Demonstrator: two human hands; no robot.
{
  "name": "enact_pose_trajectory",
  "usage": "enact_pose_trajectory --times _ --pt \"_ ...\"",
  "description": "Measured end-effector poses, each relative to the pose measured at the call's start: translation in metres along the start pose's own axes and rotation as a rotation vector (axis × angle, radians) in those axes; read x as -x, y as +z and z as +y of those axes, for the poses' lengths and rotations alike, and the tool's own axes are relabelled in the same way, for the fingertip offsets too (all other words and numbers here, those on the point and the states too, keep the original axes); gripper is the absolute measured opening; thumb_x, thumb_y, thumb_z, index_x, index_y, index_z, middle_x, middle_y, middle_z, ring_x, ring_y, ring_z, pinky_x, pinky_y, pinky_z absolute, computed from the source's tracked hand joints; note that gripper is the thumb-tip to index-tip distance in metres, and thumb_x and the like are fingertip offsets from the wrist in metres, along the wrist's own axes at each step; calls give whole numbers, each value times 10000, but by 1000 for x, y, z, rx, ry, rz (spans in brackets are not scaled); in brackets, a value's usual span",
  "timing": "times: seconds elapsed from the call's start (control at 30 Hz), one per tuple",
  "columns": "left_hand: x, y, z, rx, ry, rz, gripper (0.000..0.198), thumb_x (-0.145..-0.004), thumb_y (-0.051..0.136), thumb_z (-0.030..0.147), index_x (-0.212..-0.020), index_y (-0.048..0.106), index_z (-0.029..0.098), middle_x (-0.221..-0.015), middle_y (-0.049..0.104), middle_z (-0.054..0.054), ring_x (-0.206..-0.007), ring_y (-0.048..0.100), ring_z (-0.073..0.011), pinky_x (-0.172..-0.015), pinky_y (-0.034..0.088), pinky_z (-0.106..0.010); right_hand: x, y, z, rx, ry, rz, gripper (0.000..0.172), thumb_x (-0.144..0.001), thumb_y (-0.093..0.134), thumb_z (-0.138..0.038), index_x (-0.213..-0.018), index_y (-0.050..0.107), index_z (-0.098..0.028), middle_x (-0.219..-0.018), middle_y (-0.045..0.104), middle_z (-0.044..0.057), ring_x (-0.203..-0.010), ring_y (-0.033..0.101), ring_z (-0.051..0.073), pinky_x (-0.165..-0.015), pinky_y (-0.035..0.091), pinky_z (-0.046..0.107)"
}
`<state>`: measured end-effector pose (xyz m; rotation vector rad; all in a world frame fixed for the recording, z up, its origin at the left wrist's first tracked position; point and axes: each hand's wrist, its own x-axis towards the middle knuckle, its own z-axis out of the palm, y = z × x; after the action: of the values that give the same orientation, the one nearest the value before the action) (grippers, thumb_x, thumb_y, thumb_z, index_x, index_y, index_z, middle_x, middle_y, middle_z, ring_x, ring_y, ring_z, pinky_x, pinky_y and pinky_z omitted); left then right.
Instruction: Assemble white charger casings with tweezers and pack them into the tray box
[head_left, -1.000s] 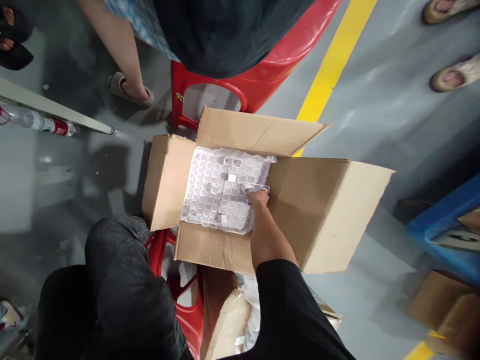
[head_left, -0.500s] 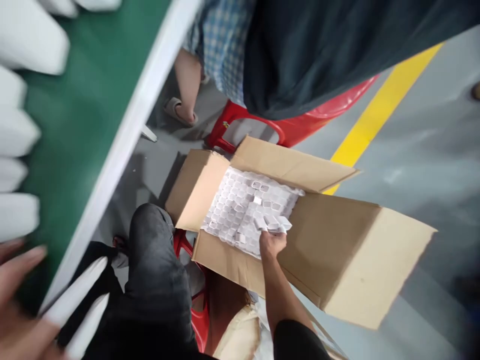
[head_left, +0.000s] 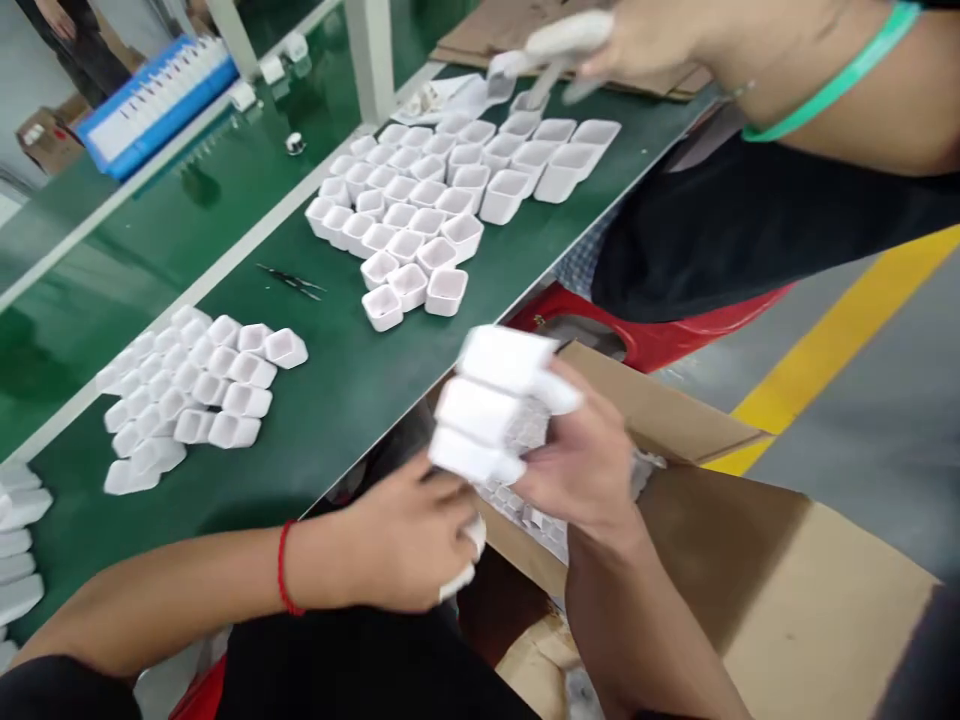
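Note:
My right hand (head_left: 581,465) is closed round several white plastic shells (head_left: 491,400), held up in a stack above the open cardboard box (head_left: 757,560). Just left of it, my left hand (head_left: 409,535) is curled with white finger cots on its fingertips and touches the underside of the stack; whether it grips anything is unclear. Behind the hands the green table (head_left: 330,400) carries a near cluster of white shells (head_left: 191,390) and a farther cluster of white shells (head_left: 450,195). The tray inside the box is mostly hidden by my hands.
A co-worker's arm with a green wristband (head_left: 825,70) reaches over the far table end holding a small tool. Black tweezers (head_left: 292,283) lie on the green table. A blue tray (head_left: 154,100) stands at the far left. A red stool (head_left: 660,330) and a yellow floor line (head_left: 847,340) are at right.
The view swung up from the box on the floor to the table. My right hand came out of the box with white shells, and my left hand came in to meet it.

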<state>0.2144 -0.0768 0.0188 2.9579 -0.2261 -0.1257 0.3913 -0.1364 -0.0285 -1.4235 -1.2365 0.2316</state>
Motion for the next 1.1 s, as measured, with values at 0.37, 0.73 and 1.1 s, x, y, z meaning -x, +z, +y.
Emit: enact_pose_trajectory --times 0.37,0.73,1.1 --pt "108 38 54 199 -34 -132 177 -743 716 295 -826 665 147 -811 635 -64 -800 612 -248 -828 493 -393 -24 151 -144 749 -177 -923 146 -789 557 -104 -883 665 -133 -847 642 131 -839 621 294 -646 483 347" --pt "121 45 31 208 -108 -19 92 -779 616 163 -765 699 126 -704 658 -92 -705 631 -239 -631 489 -349 -22 179 -161 748 -269 -844 226 -809 503 -40 -896 663 -174 -1126 636 153 -925 626 326 -490 479 292" --pt "68 -11 -14 3 -127 39 167 -811 582 108 -937 691 118 -1147 655 -151 -1019 598 -319 -866 544 -453 26 82 -18 94 195 302 377 -986 426 -375 -1317 482 -204 -889 605 36 -723 599 151 -680 543 308"
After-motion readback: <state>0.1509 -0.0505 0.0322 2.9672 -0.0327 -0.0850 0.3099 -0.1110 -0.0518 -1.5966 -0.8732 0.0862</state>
